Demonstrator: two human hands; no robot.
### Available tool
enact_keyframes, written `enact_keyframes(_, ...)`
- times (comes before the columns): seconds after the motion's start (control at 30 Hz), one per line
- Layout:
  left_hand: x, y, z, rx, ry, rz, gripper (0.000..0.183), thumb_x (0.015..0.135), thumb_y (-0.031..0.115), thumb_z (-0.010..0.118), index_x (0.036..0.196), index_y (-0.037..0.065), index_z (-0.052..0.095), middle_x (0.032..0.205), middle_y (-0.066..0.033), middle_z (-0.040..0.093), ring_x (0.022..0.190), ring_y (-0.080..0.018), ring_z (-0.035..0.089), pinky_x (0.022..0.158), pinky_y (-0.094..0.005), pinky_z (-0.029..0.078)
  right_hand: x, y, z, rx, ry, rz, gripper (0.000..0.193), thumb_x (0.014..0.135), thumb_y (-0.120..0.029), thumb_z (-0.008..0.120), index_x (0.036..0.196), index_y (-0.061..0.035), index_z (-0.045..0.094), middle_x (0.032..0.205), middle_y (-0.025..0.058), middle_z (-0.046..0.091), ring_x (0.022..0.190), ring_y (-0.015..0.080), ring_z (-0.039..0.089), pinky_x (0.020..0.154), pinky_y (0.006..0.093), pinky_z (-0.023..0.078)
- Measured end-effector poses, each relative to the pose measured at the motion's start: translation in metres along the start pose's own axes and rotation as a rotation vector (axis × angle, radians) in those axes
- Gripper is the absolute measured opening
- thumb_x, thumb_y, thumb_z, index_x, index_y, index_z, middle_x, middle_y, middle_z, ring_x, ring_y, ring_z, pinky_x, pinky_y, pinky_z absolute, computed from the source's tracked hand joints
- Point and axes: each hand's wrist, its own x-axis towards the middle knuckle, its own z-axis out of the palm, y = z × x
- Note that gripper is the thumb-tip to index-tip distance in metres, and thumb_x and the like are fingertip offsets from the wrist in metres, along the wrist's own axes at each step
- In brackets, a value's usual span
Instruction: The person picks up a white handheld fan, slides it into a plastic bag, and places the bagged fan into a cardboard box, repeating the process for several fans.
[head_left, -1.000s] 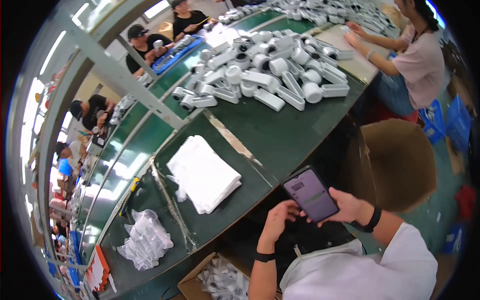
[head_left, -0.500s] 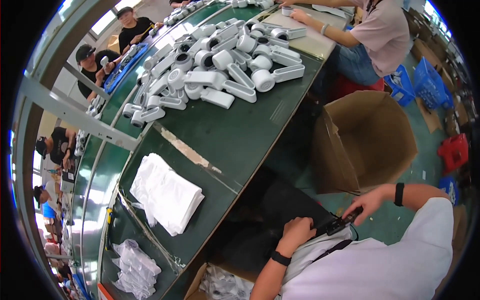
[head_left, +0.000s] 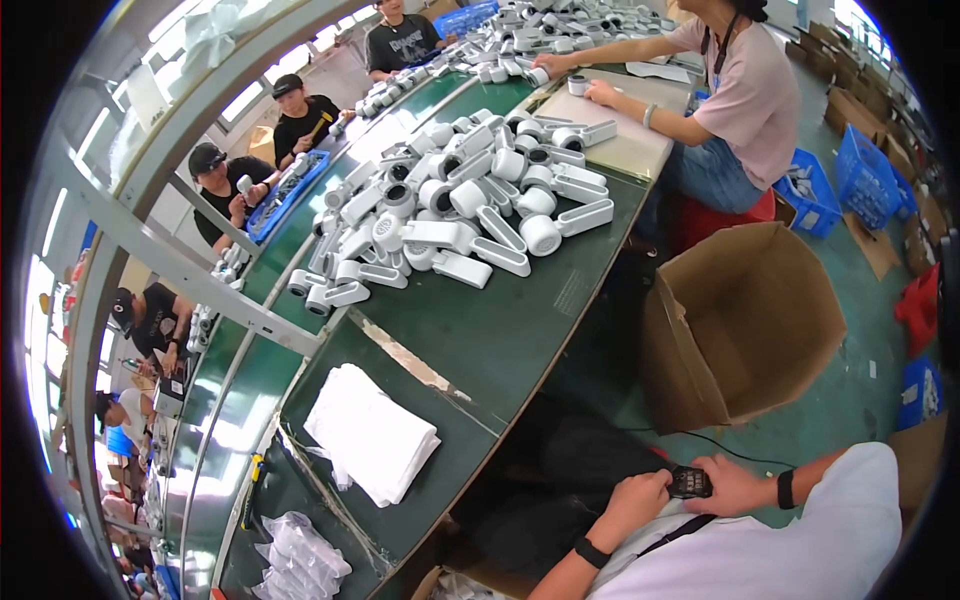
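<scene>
My right hand point(head_left: 728, 486) is closed around the side of a small black device point(head_left: 690, 482) in front of my waist. From the other side my left hand point(head_left: 640, 500) meets the device, its fingers curled against the edge; the fingertips are partly hidden. The device is box-shaped with a dark face turned up. A thin black cable point(head_left: 735, 452) runs over the floor side behind my right hand. Black bands circle both wrists. On the table to my left lies a stack of white plastic bags point(head_left: 370, 436), touched by neither hand.
A heap of white-grey handheld parts point(head_left: 455, 200) covers the far table. Clear crumpled bags point(head_left: 300, 560) and a yellow-black cutter point(head_left: 252, 490) lie near left. An open cardboard box point(head_left: 750, 330) stands on the right. A co-worker point(head_left: 745, 90) sits beyond it; others work across the line.
My left hand has come to the device, which my right hand held alone. The device's face has turned up. The whole view has swung, so the table appears lower and further right.
</scene>
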Motion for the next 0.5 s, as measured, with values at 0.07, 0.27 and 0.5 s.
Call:
enact_keyframes(0.07, 0.003, 0.001, 0.001, 0.023, 0.006, 0.019, 0.015, 0.085, 0.014, 0.057, 0.096, 0.008, 0.065, 0.084, -0.017, 0.069, 0.076, -0.0372, 0.066, 0.068, -0.0472, 0.053, 0.012, -0.011, 0.016, 0.193, 0.104, 0.062, 0.089, 0.076, -0.06, 0.07, 0.142, -0.01, 0.037, 0.131, 0.0233, 0.044, 0.124, 0.0393, 0.046, 0.101, 0.0432, 0.043)
enact_keyframes(0.27, -0.006, 0.001, 0.0, -0.011, 0.061, 0.115, 0.011, 0.085, 0.012, 0.055, 0.093, 0.007, 0.061, 0.077, -0.0177, 0.067, 0.07, -0.0385, 0.065, 0.062, -0.0493, 0.053, 0.041, 0.016, 0.001, 0.125, 0.065, -0.611, 0.075, 0.079, -0.041, 0.075, 0.137, -0.0082, 0.041, 0.136, 0.0232, 0.044, 0.119, 0.0402, 0.052, 0.095, 0.0452, 0.049)
enact_keyframes(0.5, -0.004, 0.005, -0.005, 0.052, 0.022, 0.071, 0.012, 0.087, 0.014, 0.057, 0.096, 0.006, 0.06, 0.083, -0.0185, 0.067, 0.077, -0.0386, 0.065, 0.066, -0.0484, 0.052, 0.08, -0.008, 0.01, -0.071, 0.286, -0.536, 0.046, 0.079, -0.027, 0.07, 0.12, -0.0105, 0.057, 0.104, 0.0104, 0.063, 0.09, 0.0305, 0.066, 0.074, 0.0424, 0.056)
